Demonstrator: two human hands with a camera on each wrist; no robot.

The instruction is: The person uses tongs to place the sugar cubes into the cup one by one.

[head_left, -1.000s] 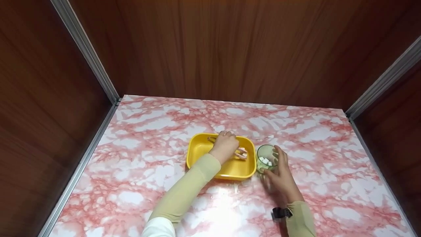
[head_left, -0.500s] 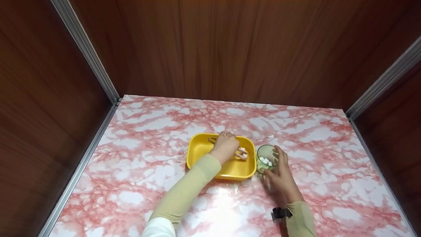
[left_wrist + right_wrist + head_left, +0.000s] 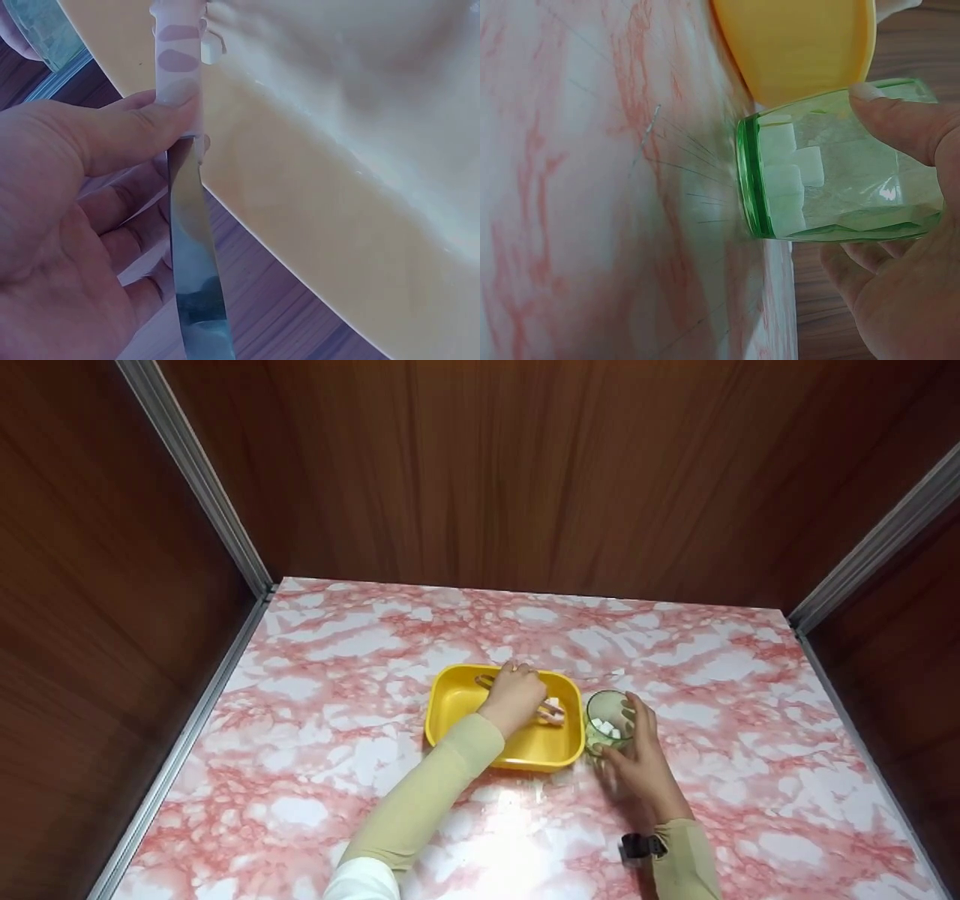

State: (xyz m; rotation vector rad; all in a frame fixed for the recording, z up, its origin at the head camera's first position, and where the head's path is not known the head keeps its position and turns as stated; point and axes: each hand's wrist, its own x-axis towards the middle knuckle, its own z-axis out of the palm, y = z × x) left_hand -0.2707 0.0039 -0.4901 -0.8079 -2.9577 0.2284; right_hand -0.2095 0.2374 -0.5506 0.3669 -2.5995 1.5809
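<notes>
In the head view my left hand (image 3: 515, 697) reaches into the yellow tub (image 3: 456, 714), holding a pair of tongs (image 3: 484, 681). The left wrist view shows the thumb pressing near the pale pink end of the tongs (image 3: 191, 217), whose metal strip runs back past the fingers. Close by the tong tips is a small white cube (image 3: 213, 51). My right hand (image 3: 904, 292) grips a green-tinted clear glass (image 3: 847, 214) just right of the tub, thumb on one side and fingers on the other. Several white cubes (image 3: 784, 184) sit at its bottom.
The table (image 3: 315, 802) has a red-and-white marbled top. Brown wood-grain panels (image 3: 480, 472) stand behind it and at both sides, with grey metal strips (image 3: 199, 472) along the corners. A black band (image 3: 641, 845) is on the right wrist.
Both hands, the tub and the glass keep their places. The tong tips have shifted only slightly beside the white cube.
</notes>
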